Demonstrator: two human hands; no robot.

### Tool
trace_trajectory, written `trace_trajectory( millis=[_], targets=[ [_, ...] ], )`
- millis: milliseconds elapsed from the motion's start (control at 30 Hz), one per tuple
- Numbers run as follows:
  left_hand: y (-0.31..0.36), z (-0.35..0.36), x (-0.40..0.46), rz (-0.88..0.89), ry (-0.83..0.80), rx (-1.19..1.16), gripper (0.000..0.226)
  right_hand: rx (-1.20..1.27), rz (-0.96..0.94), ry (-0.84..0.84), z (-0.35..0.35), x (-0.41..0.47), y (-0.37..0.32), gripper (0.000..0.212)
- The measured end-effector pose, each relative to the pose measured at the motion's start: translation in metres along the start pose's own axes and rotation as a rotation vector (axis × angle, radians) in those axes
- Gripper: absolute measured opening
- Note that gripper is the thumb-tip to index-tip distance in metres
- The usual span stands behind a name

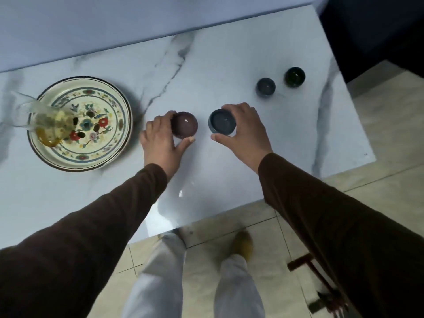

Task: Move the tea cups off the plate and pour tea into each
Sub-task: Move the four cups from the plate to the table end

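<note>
My left hand (pixel 161 138) grips a purple-brown tea cup (pixel 185 125) at the middle of the marble table. Just to its right, my right hand (pixel 246 131) holds a blue-grey tea cup (pixel 222 122) by its rim. I cannot tell whether either cup touches the table. Two more cups stand apart at the far right: a grey-blue cup (pixel 265 87) and a dark green cup (pixel 294 76). The floral plate (pixel 107 134) lies at the left with no cups on it. A glass pitcher of yellow tea (pixel 46 121) stands at the plate's left side, overlapping its rim.
The marble table (pixel 206 72) ends at a near edge and a right edge, with tiled floor (pixel 286 237) beyond. A pale wall runs behind the table. My legs and a yellow shoe (pixel 242 245) show below. A dark wooden object (pixel 307 269) lies on the floor at the lower right.
</note>
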State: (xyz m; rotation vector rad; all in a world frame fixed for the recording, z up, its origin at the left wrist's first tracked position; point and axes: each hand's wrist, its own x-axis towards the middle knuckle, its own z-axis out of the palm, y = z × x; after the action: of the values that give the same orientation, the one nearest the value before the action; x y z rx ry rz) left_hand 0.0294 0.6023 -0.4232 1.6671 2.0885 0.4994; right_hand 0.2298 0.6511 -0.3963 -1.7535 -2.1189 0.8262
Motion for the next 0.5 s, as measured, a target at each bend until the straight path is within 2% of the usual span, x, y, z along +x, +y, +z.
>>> trace_trajectory(
  millis=[200,500],
  targets=[
    [0.071,0.038,-0.03,0.144,-0.083,0.039,0.063,-0.032,0.013,0.032,-0.051,-0.037,0.073,0.065],
    [0.135,0.091,-0.004,0.191,-0.183,-0.039,0.061,-0.067,0.094,0.045,-0.091,-0.028,0.146,0.065]
  ],
)
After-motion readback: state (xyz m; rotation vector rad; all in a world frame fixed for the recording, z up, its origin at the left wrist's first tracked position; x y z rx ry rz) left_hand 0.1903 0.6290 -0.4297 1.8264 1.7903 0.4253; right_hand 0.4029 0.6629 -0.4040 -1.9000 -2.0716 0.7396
